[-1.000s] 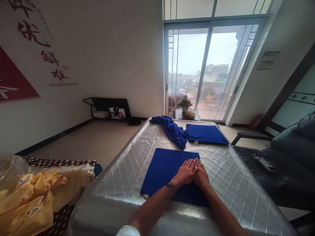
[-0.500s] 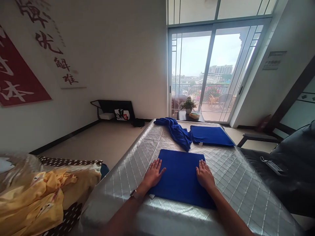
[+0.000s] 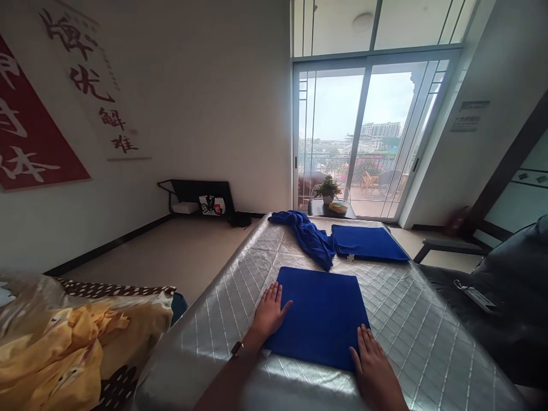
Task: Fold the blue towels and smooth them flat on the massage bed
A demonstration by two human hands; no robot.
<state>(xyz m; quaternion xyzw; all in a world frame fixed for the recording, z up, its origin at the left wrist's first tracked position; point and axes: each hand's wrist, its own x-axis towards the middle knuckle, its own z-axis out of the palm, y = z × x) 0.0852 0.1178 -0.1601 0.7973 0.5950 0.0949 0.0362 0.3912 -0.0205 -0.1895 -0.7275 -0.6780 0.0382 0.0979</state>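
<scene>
In front of me a blue cloth [image 3: 319, 317], folded into a flat rectangle, lies on a silver quilted surface [image 3: 222, 302]. My left hand [image 3: 270, 311] rests flat on the cloth's left edge, fingers stretched out and thumb apart. At the near right edge lies my right hand [image 3: 372, 357], fingers straight, touching the cloth's border. A small white tag shows at the near left corner. Farther back sit a second folded blue cloth [image 3: 370, 242] and, left of it, a crumpled blue cloth [image 3: 310, 237].
On the left, yellow cloth [image 3: 77, 348] is heaped over a brown dotted cover. A dark sofa [image 3: 492, 319] with a white power strip [image 3: 477, 297] stands at right. Beyond the quilted surface are a small table with a potted plant [image 3: 327, 189] and sliding glass doors [image 3: 331, 131].
My right hand has slid toward me along the cloth's right edge, which now lies straighter. My left hand stays at the left edge. The view has tilted up slightly.
</scene>
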